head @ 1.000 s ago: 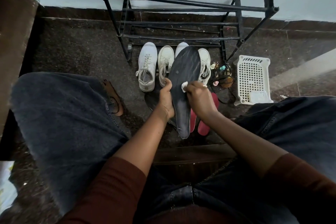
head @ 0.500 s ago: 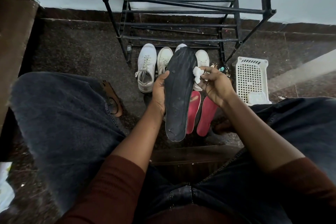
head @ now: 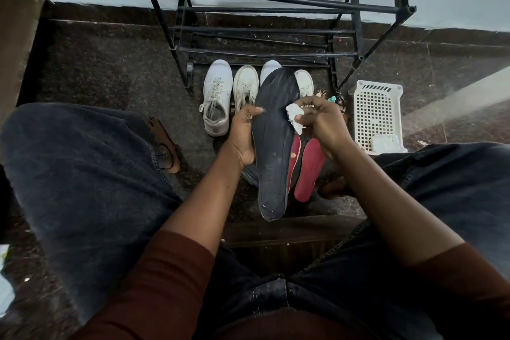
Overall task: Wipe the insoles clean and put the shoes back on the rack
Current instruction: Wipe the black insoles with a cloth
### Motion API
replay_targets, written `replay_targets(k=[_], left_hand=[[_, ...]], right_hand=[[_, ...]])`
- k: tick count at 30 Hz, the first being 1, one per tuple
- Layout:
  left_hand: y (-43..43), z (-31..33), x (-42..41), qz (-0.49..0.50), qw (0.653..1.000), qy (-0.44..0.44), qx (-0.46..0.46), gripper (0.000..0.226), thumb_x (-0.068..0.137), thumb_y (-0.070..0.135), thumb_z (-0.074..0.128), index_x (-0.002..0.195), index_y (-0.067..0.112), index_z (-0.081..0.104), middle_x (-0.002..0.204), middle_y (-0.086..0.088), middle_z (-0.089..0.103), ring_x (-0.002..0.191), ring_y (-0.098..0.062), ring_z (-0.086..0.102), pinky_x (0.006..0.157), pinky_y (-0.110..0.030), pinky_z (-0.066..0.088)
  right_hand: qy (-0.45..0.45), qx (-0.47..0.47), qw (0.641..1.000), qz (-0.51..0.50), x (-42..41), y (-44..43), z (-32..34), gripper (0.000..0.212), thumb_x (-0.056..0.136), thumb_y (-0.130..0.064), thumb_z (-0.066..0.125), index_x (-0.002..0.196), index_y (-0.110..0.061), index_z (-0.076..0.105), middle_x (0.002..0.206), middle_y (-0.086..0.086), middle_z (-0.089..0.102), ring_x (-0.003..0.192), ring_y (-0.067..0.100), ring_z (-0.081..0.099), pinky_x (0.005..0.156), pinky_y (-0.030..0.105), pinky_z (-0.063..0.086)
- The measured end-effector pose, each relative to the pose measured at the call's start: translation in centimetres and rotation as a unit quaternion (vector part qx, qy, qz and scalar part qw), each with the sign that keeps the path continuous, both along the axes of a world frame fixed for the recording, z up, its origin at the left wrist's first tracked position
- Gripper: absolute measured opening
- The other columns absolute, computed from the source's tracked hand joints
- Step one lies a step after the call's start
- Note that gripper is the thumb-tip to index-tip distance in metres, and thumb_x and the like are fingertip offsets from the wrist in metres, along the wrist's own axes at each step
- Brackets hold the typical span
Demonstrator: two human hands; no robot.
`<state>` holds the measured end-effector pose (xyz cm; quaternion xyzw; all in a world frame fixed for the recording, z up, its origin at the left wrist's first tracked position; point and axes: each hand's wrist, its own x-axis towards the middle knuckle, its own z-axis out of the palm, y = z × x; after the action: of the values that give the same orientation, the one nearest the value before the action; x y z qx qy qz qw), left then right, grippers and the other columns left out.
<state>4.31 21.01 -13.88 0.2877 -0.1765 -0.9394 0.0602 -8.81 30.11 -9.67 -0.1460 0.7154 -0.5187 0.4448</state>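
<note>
Nearest the camera, at six o'clock, dark jeans (head: 82, 174) and rust sleeves (head: 165, 270) frame the work. Just beyond the lap, near the centre, the black insole (head: 274, 146) is held up lengthwise, heel end toward the person and toe end pointing to twelve o'clock.

It looks thin, light and floppy, with a frayed heel edge, so it would probably sag if gripped at one tip. The best hold is likely at its waist, backed from behind so it can take rubbing pressure.

The left hand (head: 244, 135) does this at nine o'clock of the insole, wrapped round the left edge with the thumb across the face; its fingers behind are hidden. The right hand (head: 323, 124), at two o'clock of the insole, is curled tight and pinches a crumpled white wipe (head: 294, 116) against the right edge.

Below and behind, at four o'clock, two red insoles (head: 309, 168) lie on the floor. Farther out, white shoes (head: 218, 96) stand in a row on the floor before the black rack (head: 276, 8) at twelve o'clock, not yet on it. A white basket (head: 378, 116) sits at three o'clock.
</note>
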Motion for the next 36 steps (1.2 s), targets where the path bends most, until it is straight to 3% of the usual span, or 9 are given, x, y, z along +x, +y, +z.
replay_targets(k=[4, 7, 12, 15, 18, 22, 25, 30, 36], left_hand=[[-0.1, -0.1, -0.2, -0.03, 0.999, 0.006, -0.017, 0.08, 0.079, 0.062, 0.048, 0.136, 0.006, 0.049, 0.114, -0.018, 0.059, 0.097, -0.031, 0.058, 0.106, -0.059, 0.029], [0.0, -0.3, 0.0, 0.013, 0.999, -0.022, -0.034, 0.059, 0.09, 0.052, 0.043, 0.121, 0.007, 0.063, 0.109, -0.017, 0.065, 0.094, -0.029, 0.062, 0.096, -0.048, 0.044], [0.6, -0.6, -0.1, 0.04, 0.998, -0.027, -0.033, 0.05, 0.095, 0.043, 0.039, 0.102, 0.007, 0.074, 0.102, -0.016, 0.071, 0.092, -0.028, 0.068, 0.086, -0.038, 0.054], [0.8, -0.7, -0.4, 0.028, 0.999, 0.003, -0.016, 0.064, 0.094, 0.058, 0.034, 0.109, 0.008, 0.071, 0.109, -0.016, 0.068, 0.101, -0.028, 0.065, 0.097, -0.043, 0.046], [0.9, -1.1, -0.3, 0.006, 1.0, 0.023, 0.007, 0.075, 0.089, 0.069, 0.031, 0.111, 0.008, 0.07, 0.111, -0.016, 0.067, 0.105, -0.029, 0.063, 0.103, -0.044, 0.04], [0.8, -1.4, -0.2, 0.05, 0.999, 0.011, 0.014, 0.07, 0.092, 0.064, 0.033, 0.105, 0.008, 0.072, 0.1, -0.015, 0.071, 0.096, -0.026, 0.068, 0.086, -0.038, 0.054], [1.0, -2.1, -0.5, 0.071, 0.994, -0.076, -0.019, 0.065, 0.094, 0.063, 0.031, 0.094, 0.01, 0.068, 0.08, -0.009, 0.072, 0.079, -0.021, 0.07, 0.07, -0.029, 0.057], [2.0, -2.4, -1.2, 0.031, 0.995, -0.095, -0.003, 0.061, 0.096, 0.059, 0.029, 0.097, 0.009, 0.063, 0.077, -0.012, 0.069, 0.077, -0.024, 0.066, 0.077, -0.032, 0.053], [2.1, -3.0, -0.8, 0.023, 0.997, -0.076, 0.017, 0.065, 0.096, 0.06, 0.025, 0.099, 0.009, 0.066, 0.08, -0.013, 0.072, 0.075, -0.024, 0.07, 0.073, -0.031, 0.055]], right_hand=[[0.061, 0.037, 0.997, 0.023, 0.9, -0.1, 0.0, 0.022, 0.071, 0.009, 0.061, 0.073, -0.01, 0.071, 0.066, 0.014, 0.067, 0.055, 0.02, 0.056, 0.056, 0.028, 0.045], [0.133, 0.053, 0.99, 0.011, 1.2, -0.4, 0.5, 0.025, 0.072, 0.005, 0.059, 0.072, -0.015, 0.074, 0.061, 0.014, 0.066, 0.052, 0.016, 0.056, 0.051, 0.021, 0.046], [0.319, 0.072, 0.945, 0.02, 1.3, -2.1, 1.2, 0.019, 0.078, -0.015, 0.063, 0.093, -0.017, 0.075, 0.09, -0.001, 0.069, 0.07, 0.003, 0.055, 0.063, 0.005, 0.037], [0.404, 0.076, 0.909, 0.067, 1.5, -3.1, 0.7, 0.02, 0.082, -0.013, 0.062, 0.099, -0.008, 0.072, 0.105, 0.011, 0.061, 0.092, 0.02, 0.058, 0.081, 0.013, 0.033], [0.474, 0.065, 0.872, 0.103, 2.2, -3.4, 0.1, 0.026, 0.083, -0.001, 0.054, 0.106, -0.005, 0.068, 0.1, 0.017, 0.063, 0.09, 0.031, 0.059, 0.077, 0.026, 0.038], [0.429, 0.026, 0.895, 0.122, 4.9, -2.5, -0.8, 0.028, 0.079, -0.003, 0.062, 0.105, -0.006, 0.05, 0.094, 0.006, 0.069, 0.083, 0.029, 0.064, 0.069, 0.036, 0.048], [0.423, 0.022, 0.889, 0.175, 6.5, -0.9, -1.9, 0.028, 0.08, -0.004, 0.059, 0.105, -0.009, 0.048, 0.096, 0.009, 0.071, 0.086, 0.031, 0.066, 0.07, 0.041, 0.053], [0.474, 0.019, 0.87, 0.134, 4.7, -1.2, -3.5, 0.019, 0.082, -0.003, 0.06, 0.099, -0.004, 0.054, 0.089, 0.011, 0.071, 0.076, 0.029, 0.066, 0.063, 0.032, 0.051], [0.411, 0.064, 0.908, 0.045, 3.2, -2.7, -4.7, 0.03, 0.08, -0.002, 0.058, 0.106, -0.006, 0.046, 0.097, 0.007, 0.071, 0.089, 0.031, 0.065, 0.072, 0.031, 0.045]])
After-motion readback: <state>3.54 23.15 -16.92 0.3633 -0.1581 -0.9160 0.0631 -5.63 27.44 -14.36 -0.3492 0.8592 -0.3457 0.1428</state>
